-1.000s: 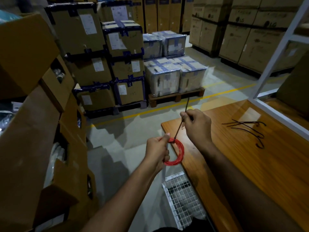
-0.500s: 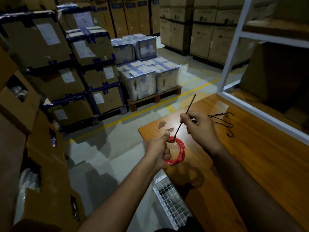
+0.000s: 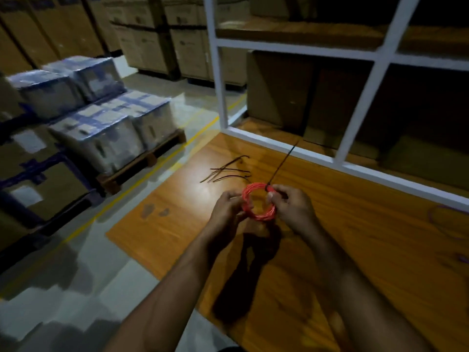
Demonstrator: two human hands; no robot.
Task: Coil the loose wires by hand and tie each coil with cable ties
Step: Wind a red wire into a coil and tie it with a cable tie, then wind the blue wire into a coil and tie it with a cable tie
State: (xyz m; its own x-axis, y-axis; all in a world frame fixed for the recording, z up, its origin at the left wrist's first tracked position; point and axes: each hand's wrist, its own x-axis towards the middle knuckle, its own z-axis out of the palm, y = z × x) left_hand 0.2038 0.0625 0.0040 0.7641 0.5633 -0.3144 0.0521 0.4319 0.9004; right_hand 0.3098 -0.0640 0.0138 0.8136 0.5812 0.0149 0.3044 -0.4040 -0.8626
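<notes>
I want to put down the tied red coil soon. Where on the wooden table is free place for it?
Bare table lies right of the right hand, between the white shelf frame and the near edge. The corner left of the left hand is free too. Beyond the red coil, spare cable ties crowd it.

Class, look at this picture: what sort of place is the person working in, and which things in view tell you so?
Most likely a warehouse or stockroom: stacked cardboard boxes, wrapped goods on a wooden pallet, yellow floor lines and a white shelving rack behind the wooden worktable.
</notes>
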